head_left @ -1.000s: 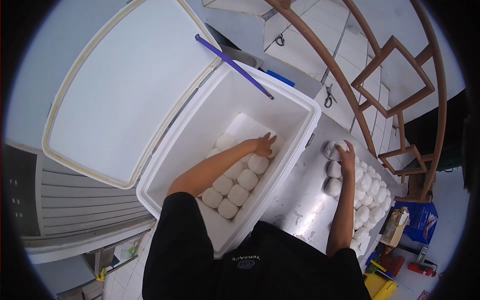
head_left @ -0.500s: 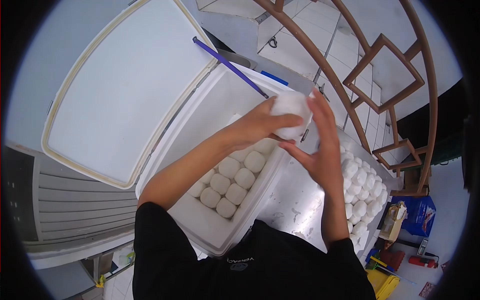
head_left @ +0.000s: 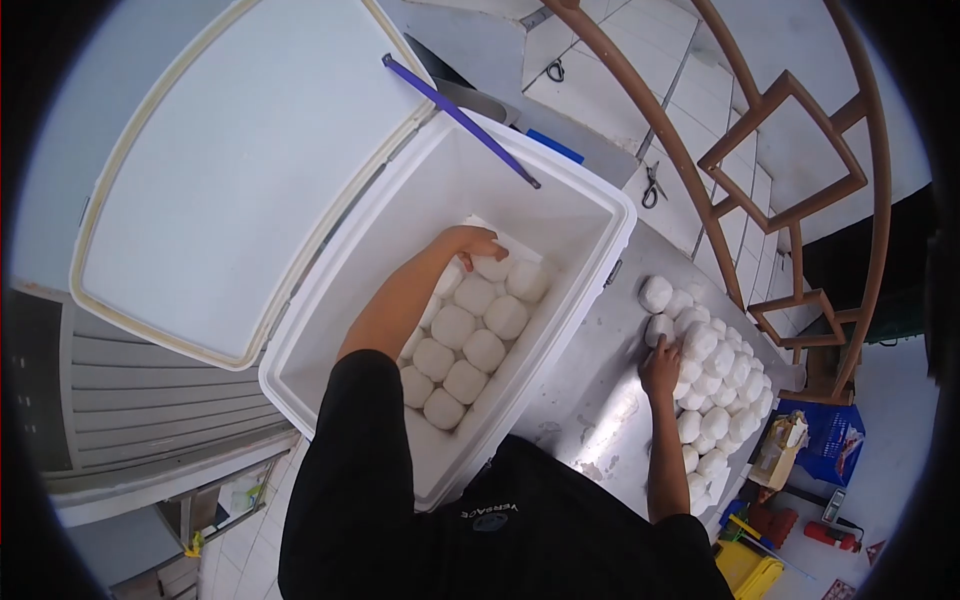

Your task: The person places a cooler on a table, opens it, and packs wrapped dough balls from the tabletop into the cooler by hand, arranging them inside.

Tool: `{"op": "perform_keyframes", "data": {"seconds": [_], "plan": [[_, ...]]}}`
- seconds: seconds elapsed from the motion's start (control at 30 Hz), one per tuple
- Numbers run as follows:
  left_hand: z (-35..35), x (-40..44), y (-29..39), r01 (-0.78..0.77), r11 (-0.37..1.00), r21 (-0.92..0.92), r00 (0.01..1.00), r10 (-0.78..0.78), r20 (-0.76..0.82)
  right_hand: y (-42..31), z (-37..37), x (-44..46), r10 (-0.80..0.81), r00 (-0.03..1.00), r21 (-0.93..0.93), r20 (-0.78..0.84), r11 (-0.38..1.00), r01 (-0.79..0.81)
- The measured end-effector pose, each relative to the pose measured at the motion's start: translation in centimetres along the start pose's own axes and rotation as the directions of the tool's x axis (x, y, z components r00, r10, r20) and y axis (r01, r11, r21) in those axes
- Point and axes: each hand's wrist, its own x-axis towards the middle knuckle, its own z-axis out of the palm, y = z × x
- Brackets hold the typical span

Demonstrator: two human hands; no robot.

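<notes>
My left hand (head_left: 472, 245) reaches down into the white cool box (head_left: 335, 300), its fingers curved round a white ball (head_left: 491, 266) at the far end of the packed layer. The balls are smooth, rounded and slightly flattened, about as wide as a palm; their exact kind is unclear. On the metal table to the right, my right hand (head_left: 660, 370) has its fingertips on another white ball (head_left: 660, 328) at the near side of a heap. Part of that ball is hidden by the fingers. Several more balls (head_left: 453, 326) lie in rows inside the box.
The box's lid (head_left: 250, 170) stands open at the left, held by a purple strap (head_left: 460, 118). A heap of white balls (head_left: 720, 370) covers the right of the metal table (head_left: 570, 400). Scissors (head_left: 652, 187) lie on the tiles beyond, near a brown railing (head_left: 665, 130).
Both hands held one white ball above the box's edge. Now they are apart: the left has lowered into the box with a ball, the right has moved to the heap.
</notes>
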Motion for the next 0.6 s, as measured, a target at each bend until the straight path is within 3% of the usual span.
{"op": "perform_keyframes", "data": {"seconds": [0.1,0.2,0.23,0.3,0.33,0.47,0.5,0.6], "plan": [[1.3,5.7,-3.2,0.096,0.95,-0.298,0.987,-0.053,0.15,-0.5,0.2,-1.8,0.012,0.998,-0.033,0.069,0.999,-0.01],[3.1,3.8,-3.0,-0.024,0.929,-0.37,0.996,-0.01,-0.089,0.4,3.2,-3.2,-0.036,0.999,-0.072,-0.001,0.997,0.036],[4.5,3.8,-3.4,-0.113,0.982,-0.15,0.968,0.075,-0.239,0.4,3.7,-3.7,-0.057,0.997,-0.089,-0.043,0.995,0.053],[6.8,3.8,-3.9,-0.182,0.926,0.332,0.836,0.323,-0.444,0.2,3.2,-4.8,-0.001,0.997,-0.062,0.074,0.998,0.005],[7.1,3.0,-3.8,-0.176,0.917,0.357,0.838,0.33,-0.434,0.1,3.0,-5.5,0.029,0.991,-0.052,0.131,0.998,-0.022],[6.8,0.8,-2.6,-0.107,0.897,0.429,0.871,0.293,-0.394,-1.5,1.1,-9.3,0.057,0.996,-0.01,0.061,0.998,-0.057],[6.3,0.4,-2.3,-0.075,0.895,0.44,0.883,0.265,-0.388,-1.5,1.8,-9.6,0.1,0.99,0.057,0.104,0.993,-0.106],[5.3,2.6,-2.5,-0.029,0.799,0.601,0.811,0.37,-0.453,0.4,2.6,-10.2,-0.026,0.994,0.338,0.108,0.941,-0.013]]}}
